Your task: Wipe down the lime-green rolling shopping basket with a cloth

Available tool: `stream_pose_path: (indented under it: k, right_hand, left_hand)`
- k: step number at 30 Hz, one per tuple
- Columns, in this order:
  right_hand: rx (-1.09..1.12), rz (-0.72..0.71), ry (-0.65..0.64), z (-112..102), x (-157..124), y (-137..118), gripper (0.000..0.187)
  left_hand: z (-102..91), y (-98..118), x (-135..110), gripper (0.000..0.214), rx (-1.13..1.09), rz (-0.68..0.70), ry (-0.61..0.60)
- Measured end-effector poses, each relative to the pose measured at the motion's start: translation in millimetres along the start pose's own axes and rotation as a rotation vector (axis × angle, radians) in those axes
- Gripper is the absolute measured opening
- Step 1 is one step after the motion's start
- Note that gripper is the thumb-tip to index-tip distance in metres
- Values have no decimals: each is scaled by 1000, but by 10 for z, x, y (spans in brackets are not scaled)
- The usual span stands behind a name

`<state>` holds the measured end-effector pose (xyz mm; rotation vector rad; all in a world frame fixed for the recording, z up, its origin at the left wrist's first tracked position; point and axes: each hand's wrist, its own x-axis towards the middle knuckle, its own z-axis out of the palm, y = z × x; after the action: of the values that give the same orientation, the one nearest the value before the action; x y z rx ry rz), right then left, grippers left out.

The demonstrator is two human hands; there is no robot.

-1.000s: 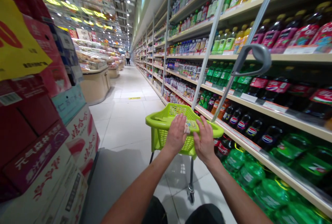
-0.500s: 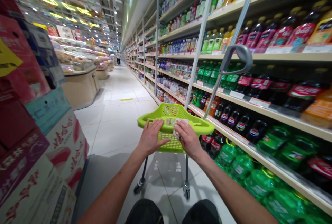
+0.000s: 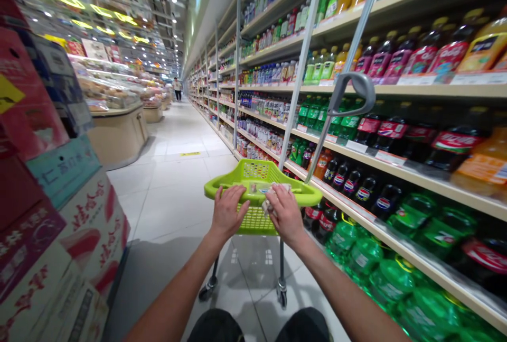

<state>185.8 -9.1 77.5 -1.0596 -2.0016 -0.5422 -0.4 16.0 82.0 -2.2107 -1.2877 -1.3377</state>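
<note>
A lime-green shopping cart (image 3: pixel 259 170) stands right in front of my knees, its curved handle bar (image 3: pixel 212 190) towards me. My left hand (image 3: pixel 229 212) lies on the left part of the bar, fingers stretched over the top and thumb out to the side. On the right part of the bar, my right hand (image 3: pixel 285 212) presses a crumpled whitish cloth or tissue (image 3: pixel 268 204) against the green plastic. Part of the cloth is hidden under the fingers. A small clear panel (image 3: pixel 255 187) sits on the bar between the hands.
Shelves of drink bottles (image 3: pixel 404 128) line the right side, with a metal pole carrying a grey loop handle (image 3: pixel 352 93) beside the cart. Stacked cartons (image 3: pixel 79 220) stand close on the left. A display counter (image 3: pixel 119 138) and a distant person (image 3: pixel 177 89) are further along the tiled aisle.
My left thumb has swung up towards the bar. My right hand has shifted slightly with the cloth still under it. The whole view has moved a little.
</note>
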Motion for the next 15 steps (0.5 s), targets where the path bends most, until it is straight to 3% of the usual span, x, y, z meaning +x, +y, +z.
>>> stream_pose_path:
  k: [2, 5, 10, 12, 15]
  right_hand:
    - [13, -3, -7, -92, -39, 138, 42]
    - [52, 74, 19, -332, -142, 546, 41]
    - [80, 458, -20, -610, -107, 1105, 33]
    - [102, 539, -54, -588, -57, 1120, 31]
    - [57, 422, -8, -417, -10, 875, 30]
  left_hand:
    - [-15, -40, 3, 28, 2, 8, 8]
    - [-29, -85, 9, 25, -12, -7, 29]
    - [-14, -98, 17, 22, -70, -37, 59]
    - [-15, -77, 18, 21, -78, -52, 65]
    - [-45, 13, 26, 20, -69, -104, 44]
